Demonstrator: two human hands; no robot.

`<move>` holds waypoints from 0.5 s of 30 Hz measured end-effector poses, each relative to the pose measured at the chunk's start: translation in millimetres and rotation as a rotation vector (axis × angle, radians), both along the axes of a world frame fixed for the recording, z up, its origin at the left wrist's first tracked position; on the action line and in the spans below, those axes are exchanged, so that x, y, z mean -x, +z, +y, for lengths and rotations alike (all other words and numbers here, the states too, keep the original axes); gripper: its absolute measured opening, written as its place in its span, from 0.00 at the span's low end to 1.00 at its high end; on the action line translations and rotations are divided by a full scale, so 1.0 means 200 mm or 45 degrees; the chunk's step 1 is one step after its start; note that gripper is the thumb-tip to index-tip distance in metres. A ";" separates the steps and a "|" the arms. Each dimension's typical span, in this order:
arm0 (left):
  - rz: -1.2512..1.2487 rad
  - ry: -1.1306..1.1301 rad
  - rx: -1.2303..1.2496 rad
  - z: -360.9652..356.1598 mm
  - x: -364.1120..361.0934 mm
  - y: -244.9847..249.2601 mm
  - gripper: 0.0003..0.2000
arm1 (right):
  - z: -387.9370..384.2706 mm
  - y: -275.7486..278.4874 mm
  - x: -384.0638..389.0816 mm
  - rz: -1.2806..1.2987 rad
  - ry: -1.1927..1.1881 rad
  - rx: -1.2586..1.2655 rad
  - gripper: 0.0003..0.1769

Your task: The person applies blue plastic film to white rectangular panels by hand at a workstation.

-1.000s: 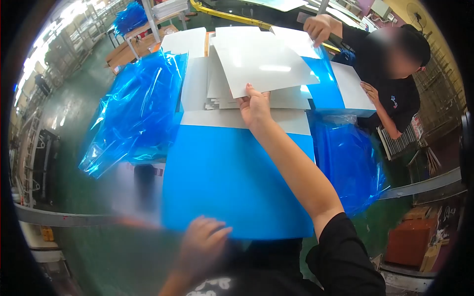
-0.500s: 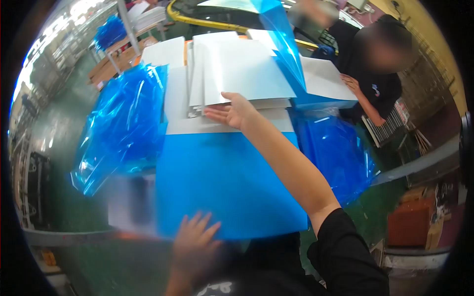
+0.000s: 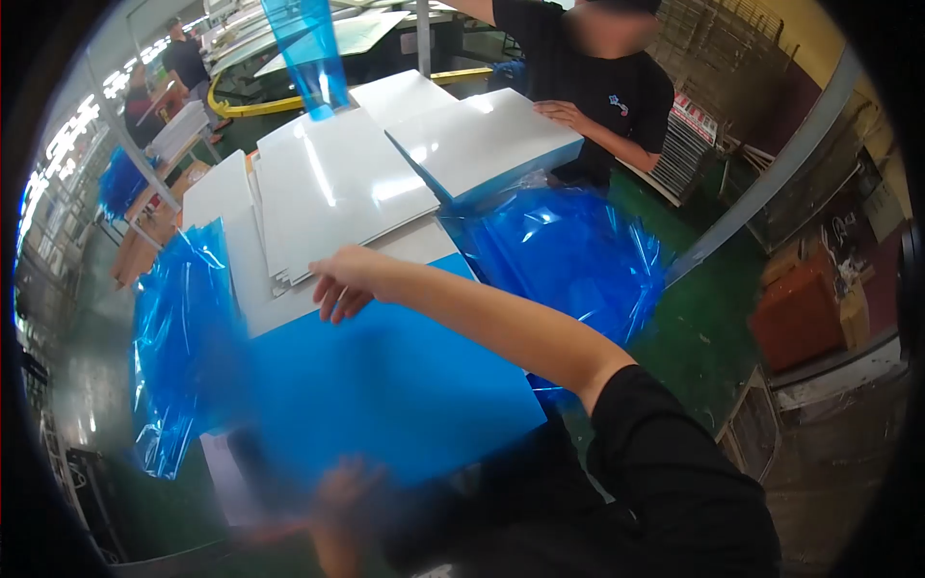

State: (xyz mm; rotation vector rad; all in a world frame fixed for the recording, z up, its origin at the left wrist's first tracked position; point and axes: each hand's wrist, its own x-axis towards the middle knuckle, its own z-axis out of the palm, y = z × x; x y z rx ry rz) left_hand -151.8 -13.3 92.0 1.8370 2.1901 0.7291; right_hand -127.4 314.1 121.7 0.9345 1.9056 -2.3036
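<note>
My right hand (image 3: 345,279) hovers over the far part of a blue sheet (image 3: 405,376), just off the near corner of a stack of glossy white sheets (image 3: 337,183). Its fingers hang loosely bent and apart, with nothing visible in them. Motion smears my left hand (image 3: 347,491) at the near edge of the blue sheet; whether it grips that edge cannot be made out. Beyond, a strip of clear blue film (image 3: 306,58) hangs over the far end of the white stack.
Crumpled blue film lies in heaps at the left (image 3: 183,337) and right (image 3: 568,260). Across the table, a co-worker (image 3: 617,87) rests one hand on another white stack (image 3: 491,140). A metal post (image 3: 771,164) rises at the right. More people (image 3: 183,58) stand far left.
My view has turned. My right hand has drawn back from the white stack's edge toward me. The blue film has swung away from the right-hand stack. My left hand stays near the front edge.
</note>
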 end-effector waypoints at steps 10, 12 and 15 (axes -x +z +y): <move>0.246 -0.321 0.038 0.05 0.14 0.05 0.20 | -0.52 0.15 -1.06 0.173 0.092 -0.946 0.15; 0.239 -0.370 0.055 0.08 0.12 0.06 0.21 | -0.60 0.05 -1.21 0.100 -0.172 -1.262 0.15; 0.185 -0.211 0.091 0.11 0.00 0.11 0.28 | -0.68 -0.05 -1.34 -0.038 -0.292 -1.575 0.22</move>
